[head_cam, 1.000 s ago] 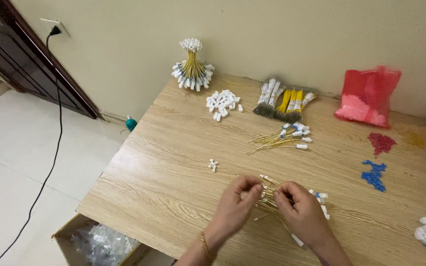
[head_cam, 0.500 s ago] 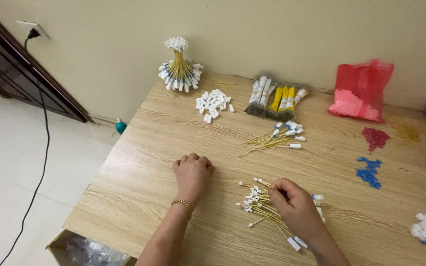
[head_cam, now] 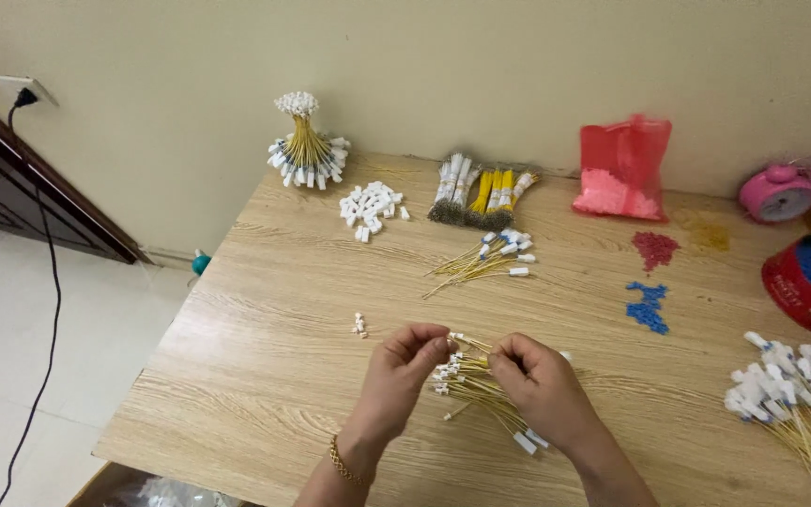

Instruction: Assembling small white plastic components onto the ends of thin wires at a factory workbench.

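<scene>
Your left hand (head_cam: 404, 368) and right hand (head_cam: 539, 380) meet over the bundle of yellow wires (head_cam: 476, 383) (white plugs on the ends) at the near middle of the counter (head_cam: 274, 310). Each grip is pinched shut on the wires. A small white plug (head_cam: 359, 325) lies just left.

Left hand (head_cam: 404, 371) and right hand (head_cam: 539, 382) raised side by side, fingertips nearly meeting. Left fingers curled in a pinch, wrist bent, bracelet (head_cam: 342, 464) at wrist. Right fingers (head_cam: 509, 355) pinched, forearm angled from lower right.
</scene>
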